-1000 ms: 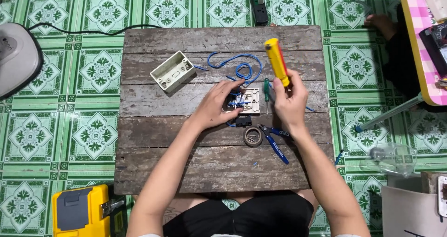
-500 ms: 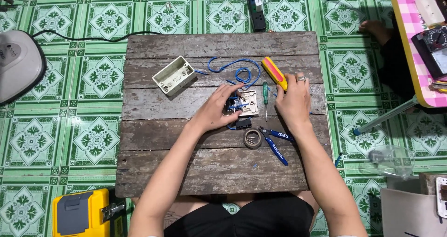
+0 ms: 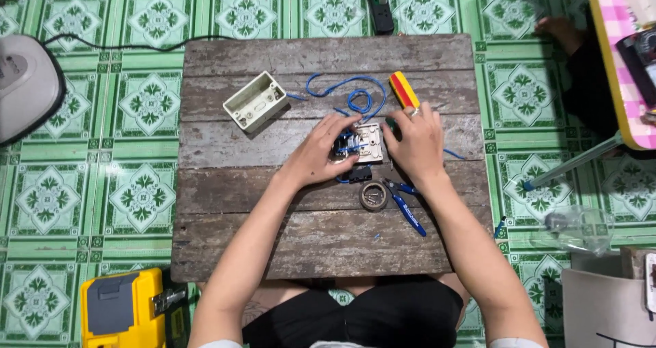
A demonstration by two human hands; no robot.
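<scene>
Mid-board (image 3: 225, 252): white switch plate (image 3: 370, 143) pinched between left hand (image 3: 321, 153) and right hand (image 3: 417, 143), both closed on its edges, yellow-red screwdriver (image 3: 403, 90) just beyond right fingertips, nearer right.

1 screwdriver (image 3: 404, 90), 1 pliers (image 3: 404, 204), 1 tape roll (image 3: 373, 195)

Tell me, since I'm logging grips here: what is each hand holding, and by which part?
Both hands grip the white switch module: left hand at its left edge, right hand at its right edge. The screwdriver lies unheld.
</scene>
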